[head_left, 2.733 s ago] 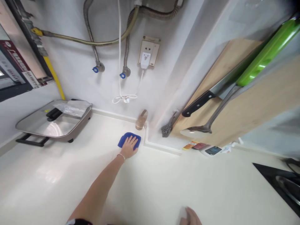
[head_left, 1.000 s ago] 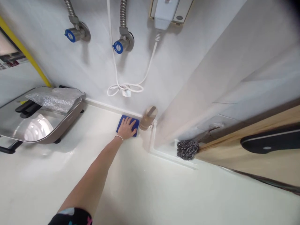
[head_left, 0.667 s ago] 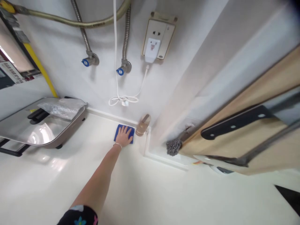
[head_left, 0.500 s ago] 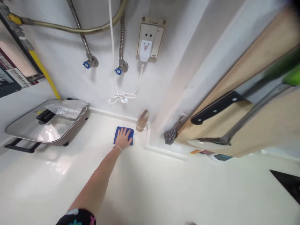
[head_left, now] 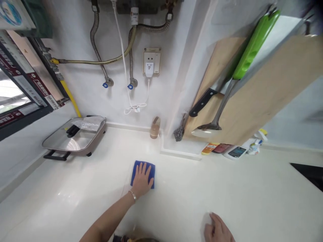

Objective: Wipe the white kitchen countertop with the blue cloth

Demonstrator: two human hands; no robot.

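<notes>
My left hand lies flat with its fingers spread on a folded blue cloth, pressing it against the white countertop. A bracelet circles that wrist. At the bottom edge, my right hand rests by the countertop with its fingers curled in, and nothing shows in them. Part of this hand is cut off by the frame. Beyond the cloth, a small bottle of brownish liquid stands against the wall.
An electric pan with a glass lid sits at the left. Cutting boards, a knife and a spatula hang at the right, beside a scrubber. Bottles stand below. A plugged outlet is on the wall.
My left hand has drawn the blue cloth back from the wall, toward me. More of my right hand has come into view at the bottom. The view has tilted and shifted.
</notes>
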